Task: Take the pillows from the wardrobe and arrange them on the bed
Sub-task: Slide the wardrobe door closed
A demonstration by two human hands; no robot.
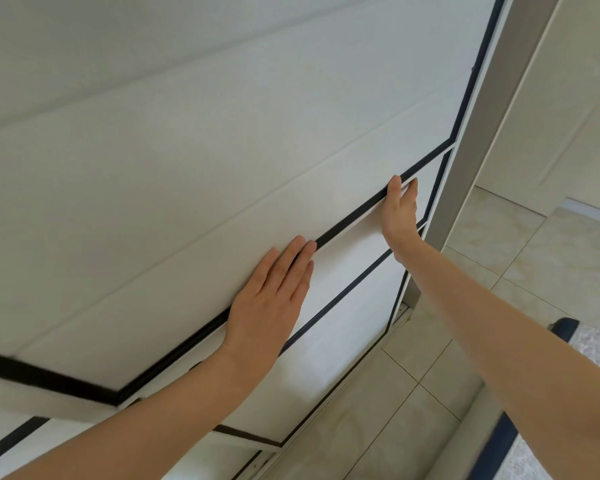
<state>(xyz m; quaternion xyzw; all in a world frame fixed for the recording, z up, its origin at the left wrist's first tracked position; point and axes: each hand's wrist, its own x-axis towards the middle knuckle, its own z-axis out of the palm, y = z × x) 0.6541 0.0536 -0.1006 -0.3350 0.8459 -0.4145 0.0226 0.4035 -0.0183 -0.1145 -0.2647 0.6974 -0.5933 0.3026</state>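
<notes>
Two bare hands are seen against one white wardrobe door [194, 174], a smooth flat panel crossed by thin black strips; the left hand [269, 299] is laid flat on it, its grip spread open with fingers straight and together; the right hand [400, 213] is pressed edge-on near the grey metal frame [482, 133], fingers extended, nothing clasped. No pillows are visible; the wardrobe interior is hidden behind the door. Glossy beige floor tiles [430, 393] lie below; at lower right a speckled grey surface with a dark blue edge [499, 448], possibly the bed, is only partly shown.
</notes>
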